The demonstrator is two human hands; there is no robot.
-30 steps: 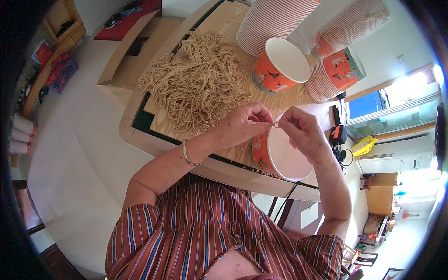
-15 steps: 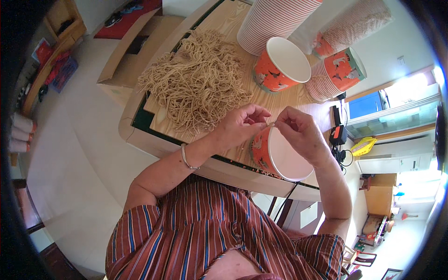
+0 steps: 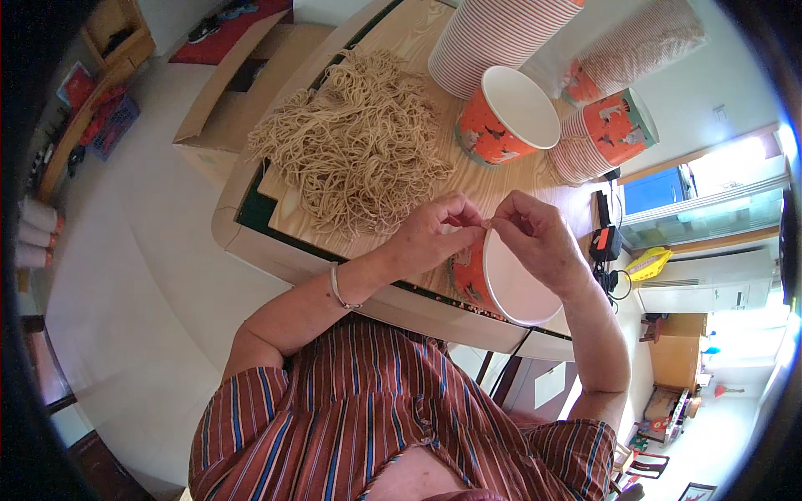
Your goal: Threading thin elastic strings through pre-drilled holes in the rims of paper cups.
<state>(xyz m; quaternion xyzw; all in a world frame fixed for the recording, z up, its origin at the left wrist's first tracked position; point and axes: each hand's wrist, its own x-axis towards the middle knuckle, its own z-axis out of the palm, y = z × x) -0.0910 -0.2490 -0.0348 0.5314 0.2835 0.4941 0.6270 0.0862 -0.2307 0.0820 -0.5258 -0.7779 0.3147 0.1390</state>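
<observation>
My left hand (image 3: 434, 231) and my right hand (image 3: 541, 240) meet fingertip to fingertip over the rim of a near paper tub (image 3: 472, 275), orange outside and white inside. Both are closed in a pinch. A tiny pale bit shows between the fingertips, too small to name. A bracelet (image 3: 336, 286) circles my left wrist. Beyond my left hand lies a loose heap of beige cords (image 3: 355, 138), tangled together. Another orange paper tub (image 3: 491, 134), open at the top, stands farther back. My right hand partly covers the near tub.
A tall stack of nested tubs (image 3: 493, 42), a bagged stack (image 3: 639, 50) and a lying stack (image 3: 606, 134) fill the far right of the wooden board (image 3: 409, 25). A cardboard box (image 3: 221, 113) stands left of the table. Black plugs and cables (image 3: 606, 244) lie to the right.
My fingertips have come closer together, and the pale bit between them shows less. My left hand has shifted slightly right. Tubs and cords stay put.
</observation>
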